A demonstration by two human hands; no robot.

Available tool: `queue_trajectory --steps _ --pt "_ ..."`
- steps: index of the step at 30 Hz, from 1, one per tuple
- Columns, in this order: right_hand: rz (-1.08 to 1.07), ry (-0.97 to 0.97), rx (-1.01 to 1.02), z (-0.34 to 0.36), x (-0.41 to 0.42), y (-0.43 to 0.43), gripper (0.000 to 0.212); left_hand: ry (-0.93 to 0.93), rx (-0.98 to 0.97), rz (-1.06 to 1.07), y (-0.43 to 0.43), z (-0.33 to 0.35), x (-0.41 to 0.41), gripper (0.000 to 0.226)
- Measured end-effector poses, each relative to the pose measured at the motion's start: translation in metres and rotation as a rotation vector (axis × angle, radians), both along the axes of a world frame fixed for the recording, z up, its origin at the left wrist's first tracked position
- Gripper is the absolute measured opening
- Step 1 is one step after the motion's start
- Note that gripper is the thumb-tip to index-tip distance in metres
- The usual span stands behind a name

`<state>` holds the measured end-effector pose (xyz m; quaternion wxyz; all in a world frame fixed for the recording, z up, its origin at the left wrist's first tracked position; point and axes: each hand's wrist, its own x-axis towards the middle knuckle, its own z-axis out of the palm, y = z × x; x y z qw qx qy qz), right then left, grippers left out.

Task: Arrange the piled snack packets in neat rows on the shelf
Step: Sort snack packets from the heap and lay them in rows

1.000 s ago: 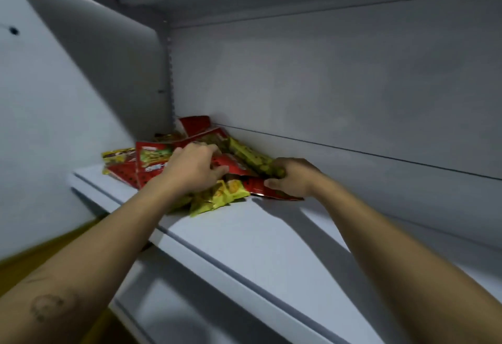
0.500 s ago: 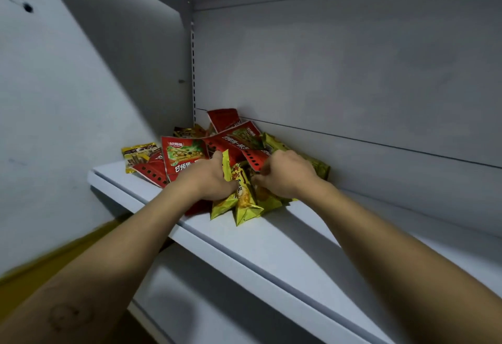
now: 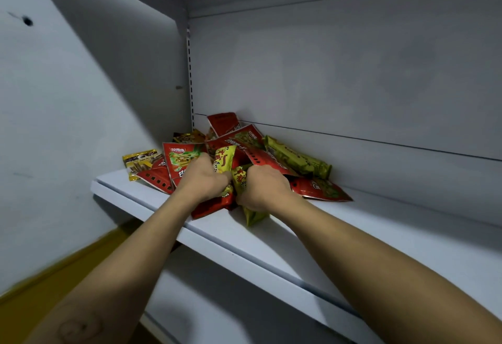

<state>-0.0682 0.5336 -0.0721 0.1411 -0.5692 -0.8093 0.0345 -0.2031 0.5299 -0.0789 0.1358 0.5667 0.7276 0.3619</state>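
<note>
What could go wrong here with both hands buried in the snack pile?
The yellow-green packet in the right hand and the red packet below the left hand lie near the shelf's front edge; a tug might slide them off. The left hand grips a yellow packet mid-pile; pulling may scatter neighbours.

Hands closed in at the pile's front, pkts pulled up & out.

1 sec ago the left hand [image 3: 202, 180] lay flat on top of the pile & the right hand [image 3: 262, 189] sat off at its right edge; now both are side by side at the front, nearly touching, fingers curled. The left hand grips a yellow pkt [image 3: 225, 157] that lay flat then & now stands up btw the hands. The right hand grips a yellow-green pkt [image 3: 254, 216] whose end pokes out below it toward the shelf [image 3: 353, 235] front. W/ the right hand gone from there, a red pkt [image 3: 320, 190] lies uncovered at the right (half under the hand before).
</note>
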Motion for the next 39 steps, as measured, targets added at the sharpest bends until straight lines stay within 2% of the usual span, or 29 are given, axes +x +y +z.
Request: queue_trajectory --steps 5,8,10,12,18,23,26,29,33,39 --pt "-0.043 0.08 -0.021 0.008 0.017 -0.008 0.037 -0.057 0.089 0.002 -0.005 0.006 0.007 0.056" --pt "-0.024 -0.001 -0.032 0.006 0.022 -0.018 0.036 -0.078 0.099 -0.002 -0.009 0.002 0.014 0.053" --pt "0.019 -0.103 -0.05 -0.002 0.023 -0.026 0.042 -0.071 0.102 -0.001 -0.013 -0.001 0.019 0.052" --pt "0.035 -0.116 -0.049 -0.012 0.026 -0.03 0.052 -0.064 0.104 -0.004 -0.018 -0.006 0.025 0.051" --pt "0.114 0.038 0.017 -0.006 0.052 -0.044 0.061 -0.088 0.2 0.053 -0.041 -0.006 0.042 0.049" --pt "0.109 0.165 0.164 0.024 0.104 -0.063 0.062 -0.191 0.379 0.039 -0.057 0.017 0.077 0.053" --pt "0.041 0.252 0.227 0.039 0.152 -0.073 0.063 -0.228 0.47 -0.019 -0.064 0.033 0.121 0.051" --pt "-0.077 0.283 0.299 0.048 0.212 -0.084 0.06 -0.323 0.493 -0.124 -0.068 0.043 0.184 0.038" --pt "-0.271 0.333 0.387 0.041 0.304 -0.105 0.055 -0.499 0.4 -0.311 -0.071 0.041 0.288 0.03" --pt "-0.561 0.303 0.423 0.012 0.451 -0.164 0.052 -0.457 0.217 -0.576 -0.098 0.018 0.451 0.043"
